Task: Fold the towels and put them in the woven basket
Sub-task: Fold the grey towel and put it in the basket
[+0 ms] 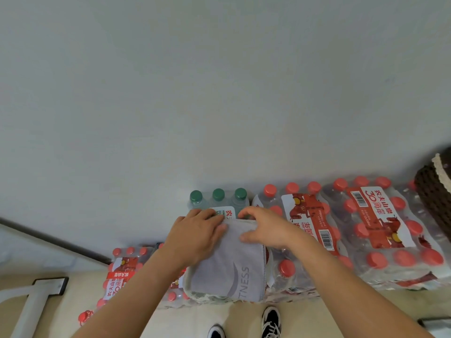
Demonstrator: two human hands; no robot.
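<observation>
A grey folded towel [229, 267] with pale "TNESS" lettering lies in a light woven basket [187, 287], filling it; only the basket's left and near rim show. My left hand [195, 231] rests on the towel's far left corner with its fingers together, pressing down. At the towel's far edge my right hand [264, 228] has its fingers curled over the edge and its thumb on top of the cloth. The basket stands on shrink-wrapped packs of water bottles.
Packs of red-capped bottles [380, 230] line the wall to the right, and green-capped bottles [218, 196] stand just behind the basket. A dark brown woven thing [433, 198] sits at the far right. More packs [122, 272] lie lower left beside a white frame [36, 296]. My shoes [269, 320] are below.
</observation>
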